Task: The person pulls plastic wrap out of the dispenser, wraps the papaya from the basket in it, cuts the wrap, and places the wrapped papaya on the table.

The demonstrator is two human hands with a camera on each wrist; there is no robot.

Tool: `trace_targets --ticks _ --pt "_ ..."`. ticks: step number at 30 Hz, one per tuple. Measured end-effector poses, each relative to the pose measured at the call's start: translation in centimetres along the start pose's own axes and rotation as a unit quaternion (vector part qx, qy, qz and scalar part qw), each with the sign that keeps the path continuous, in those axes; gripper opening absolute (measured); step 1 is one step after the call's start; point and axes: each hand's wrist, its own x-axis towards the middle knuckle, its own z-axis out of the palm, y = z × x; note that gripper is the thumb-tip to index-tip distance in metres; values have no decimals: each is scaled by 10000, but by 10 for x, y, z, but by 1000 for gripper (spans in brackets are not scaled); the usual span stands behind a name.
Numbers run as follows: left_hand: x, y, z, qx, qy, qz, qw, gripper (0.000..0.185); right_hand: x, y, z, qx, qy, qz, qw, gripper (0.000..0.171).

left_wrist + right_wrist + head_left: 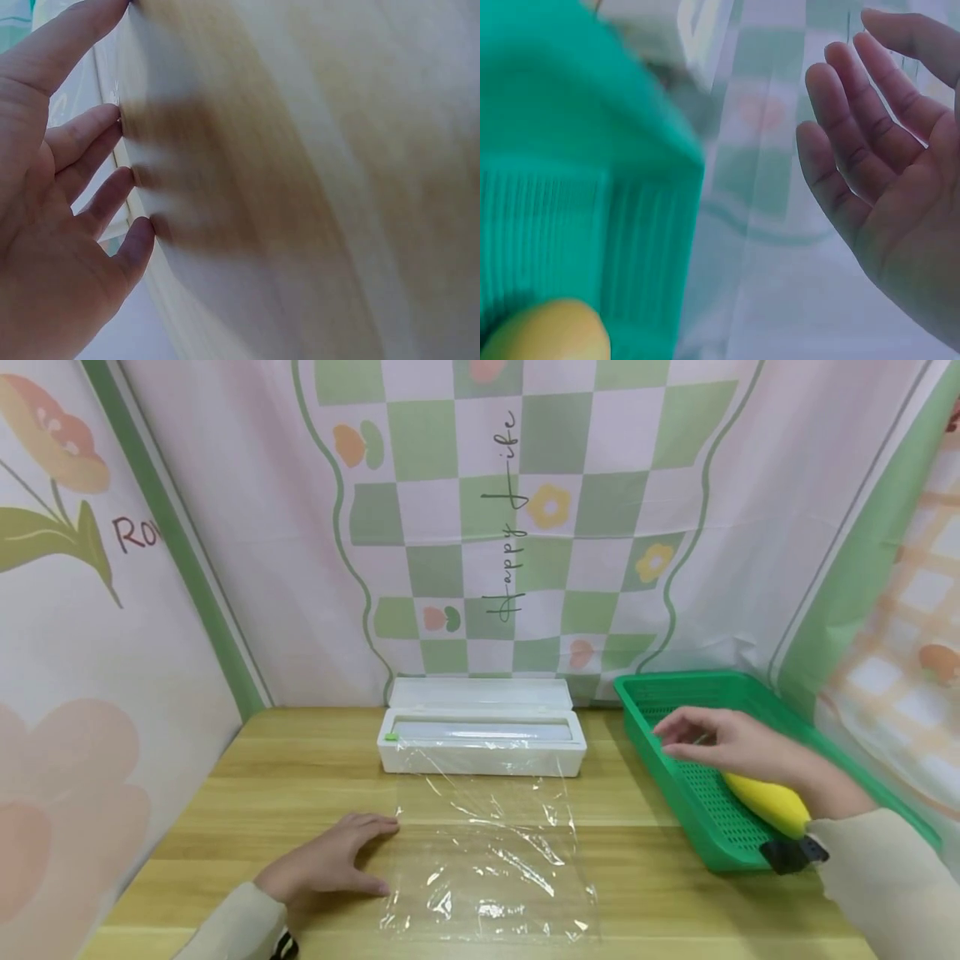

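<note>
A clear sheet of plastic wrap (487, 860) lies on the wooden table, drawn out from a white wrap dispenser (480, 758). At the sheet's left edge my left hand (337, 860) rests with fingers spread and fingertips on the tabletop. My right hand (731, 747) is above the green basket (675, 785), its fingers loosely bent and nothing in them. Below the right wrist a yellow, rounded, elongated item (772, 806) lies in the basket, partly hidden by the arm. In the right wrist view one end of this yellow item (551, 334) shows beside the basket wall (649, 247).
The dispenser's lid (480, 693) stands raised at the back, and a small green slider (391, 737) sits at its left end. Behind the table hangs a checked, printed cloth (525, 527). Cloth also covers the left and right sides.
</note>
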Motion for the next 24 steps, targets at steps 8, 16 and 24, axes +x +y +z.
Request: trace_targets --ticks 8,16,24 --pt "0 0 0 -69 -34 -76 9999 91 -2 60 -31 -302 230 890 9953 42" --pt "-1 -2 1 -46 -1 -82 10000 92 -5 94 -40 86 9 1317 9913 65" --pt "0 -3 1 -9 5 -44 10000 92 -8 125 -41 313 -366 1674 9847 75"
